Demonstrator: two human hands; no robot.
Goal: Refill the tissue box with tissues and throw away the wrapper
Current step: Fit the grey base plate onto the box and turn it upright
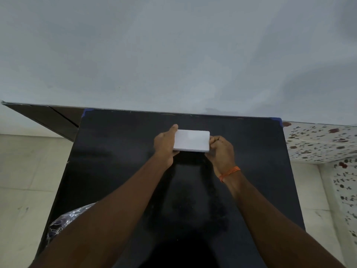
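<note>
A flat white rectangular block, the tissue pack (191,140), is held just above the far middle of the black table (116,151). My left hand (165,146) grips its left end, thumb up along the edge. My right hand (222,151) pinches its right end; an orange thread is tied around that wrist. I cannot tell whether a clear wrapper covers the pack. A crinkled shiny plastic wrapper (63,221) shows at the table's near left edge, partly hidden under my left forearm. No tissue box is in view.
The black table stands against a pale grey wall (173,55). A dark brown board (48,117) leans at the far left. A flower-patterned cloth (318,144) lies to the right. Pale floor tiles (25,171) lie on both sides.
</note>
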